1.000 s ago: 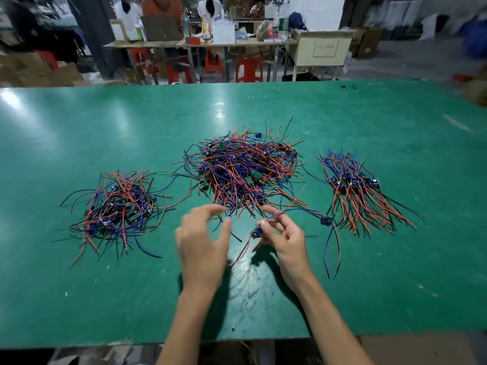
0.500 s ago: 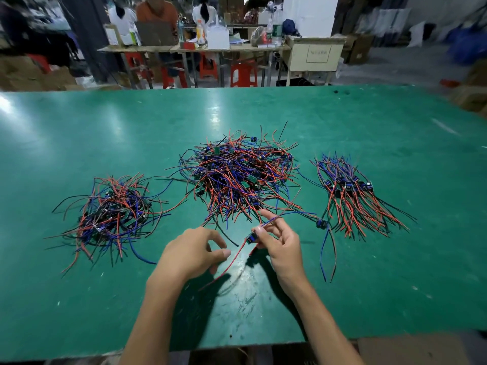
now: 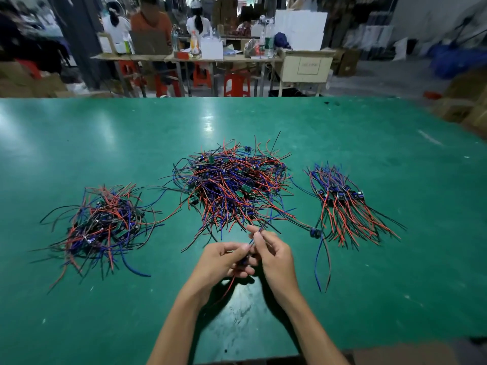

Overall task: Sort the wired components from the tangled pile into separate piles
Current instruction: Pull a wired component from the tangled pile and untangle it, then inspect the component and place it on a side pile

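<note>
A big tangled pile (image 3: pixel 232 185) of red, blue and black wired components lies mid-table. A looser sorted pile (image 3: pixel 105 222) sits to its left, and a neater fanned pile (image 3: pixel 345 204) to its right. One stray component (image 3: pixel 315 232) with long blue and black leads lies between the tangle and the right pile. Just in front of the tangle, my left hand (image 3: pixel 221 262) and my right hand (image 3: pixel 275 255) meet, both pinching one wired component (image 3: pixel 243 260). Its blue wire sticks up past my right fingers and a red lead hangs below my left palm.
The green table (image 3: pixel 395 285) stretches wide around the piles, its near edge just below my forearms. Behind the far edge stand workbenches (image 3: pixel 210 57), red stools (image 3: pixel 237 84) and several seated people. Cardboard boxes (image 3: pixel 466 101) sit at the far right.
My left hand moved right and took hold of the component that my right hand held. Both hands drew together and slightly toward me, lifting it off the tangle's edge.
</note>
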Demonstrator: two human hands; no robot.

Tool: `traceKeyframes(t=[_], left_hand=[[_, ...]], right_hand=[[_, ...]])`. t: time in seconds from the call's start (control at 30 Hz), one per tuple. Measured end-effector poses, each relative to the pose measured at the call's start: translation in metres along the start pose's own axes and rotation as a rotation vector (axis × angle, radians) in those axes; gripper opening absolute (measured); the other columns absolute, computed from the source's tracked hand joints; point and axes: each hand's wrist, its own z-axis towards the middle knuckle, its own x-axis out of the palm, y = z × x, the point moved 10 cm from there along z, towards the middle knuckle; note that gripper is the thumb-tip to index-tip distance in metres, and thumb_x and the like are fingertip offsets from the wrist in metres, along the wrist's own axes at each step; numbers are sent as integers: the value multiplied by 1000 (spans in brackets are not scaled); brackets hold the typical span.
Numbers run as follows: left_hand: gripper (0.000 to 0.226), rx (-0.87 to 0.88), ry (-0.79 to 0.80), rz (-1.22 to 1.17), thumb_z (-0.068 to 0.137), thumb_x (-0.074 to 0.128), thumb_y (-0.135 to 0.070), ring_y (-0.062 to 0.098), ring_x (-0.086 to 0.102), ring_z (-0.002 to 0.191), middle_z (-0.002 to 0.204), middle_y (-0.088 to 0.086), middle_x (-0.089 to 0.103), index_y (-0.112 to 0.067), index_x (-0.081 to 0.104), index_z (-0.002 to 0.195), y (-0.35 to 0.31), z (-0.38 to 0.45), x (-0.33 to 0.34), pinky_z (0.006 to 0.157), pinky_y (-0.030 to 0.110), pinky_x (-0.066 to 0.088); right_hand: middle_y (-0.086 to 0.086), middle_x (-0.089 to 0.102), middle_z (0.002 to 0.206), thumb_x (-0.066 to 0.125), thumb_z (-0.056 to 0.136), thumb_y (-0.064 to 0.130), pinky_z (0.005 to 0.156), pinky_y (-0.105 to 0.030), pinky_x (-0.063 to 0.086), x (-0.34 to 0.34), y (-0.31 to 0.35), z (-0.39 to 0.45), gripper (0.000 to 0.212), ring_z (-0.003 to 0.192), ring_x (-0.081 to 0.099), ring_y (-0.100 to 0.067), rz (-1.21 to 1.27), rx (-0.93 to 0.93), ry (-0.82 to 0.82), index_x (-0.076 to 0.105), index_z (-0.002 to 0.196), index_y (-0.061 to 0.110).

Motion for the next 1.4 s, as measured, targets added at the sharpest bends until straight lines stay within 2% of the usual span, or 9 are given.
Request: traceKeyframes(t=[0.17,0.27,0.37,0.5,0.7,0.87,1.1,1.27,1.4], left_hand=[[16,37,-81,-65,97,64,-12,23,72,67,88,20,76,2,71,96,1,-2,-6,66,26,61],[18,82,-94,-84,97,63,-13,22,71,67,88,18,77,4,70,98,1,-4,-7,65,26,61],[15,135,-135,-147,95,65,-11,23,70,67,89,21,76,4,69,97,0,-8,-13,64,26,60],[15,178,-165,-167,94,66,-9,26,71,70,89,22,76,6,69,96,2,-10,-18,68,28,61],[16,194,-141,-178,93,67,-7,26,71,71,88,25,75,8,70,99,3,-9,-17,68,28,61],[17,208,-128,-149,92,69,-9,26,72,71,87,23,75,5,74,98,1,-10,-15,69,28,61],[18,199,-51,-38,95,66,-13,27,72,70,88,19,77,1,76,99,-1,-14,-1,66,33,60],[17,229,-72,-46,97,63,-9,23,69,66,83,15,77,0,77,100,-4,-16,-4,60,26,59],[17,243,-76,-23,96,64,-10,22,69,65,85,16,77,-1,78,101,-5,-16,-6,59,25,58]], right_hand=[[8,77,94,64,89,53,79,-47,60,-4,-4,-1,31,79,72,-17,-138,25,-50,78,96,27],[2,74,73,68,85,57,71,-44,58,-7,0,-2,32,69,71,-15,-164,-4,-71,76,87,27],[5,73,69,74,87,48,65,-31,55,-7,6,-4,24,65,69,-9,-140,-37,-83,74,81,25],[-1,73,72,75,92,34,69,-37,56,-3,6,-5,16,68,68,-15,-94,-24,-33,75,81,21],[1,76,79,71,95,30,68,-24,55,1,8,-6,11,72,67,-7,-54,-32,19,78,87,26],[-2,77,84,70,91,40,72,-39,60,3,9,-6,15,72,70,-14,-32,-20,27,79,89,27],[2,78,98,69,96,28,63,-23,56,6,8,-7,10,76,70,-8,-7,-14,52,78,94,27],[1,77,100,63,97,30,79,-45,62,14,3,-6,17,86,74,-24,-52,5,129,80,94,27],[-4,77,91,62,92,33,80,-44,62,19,2,-7,21,84,73,-25,-25,39,166,80,88,23]])
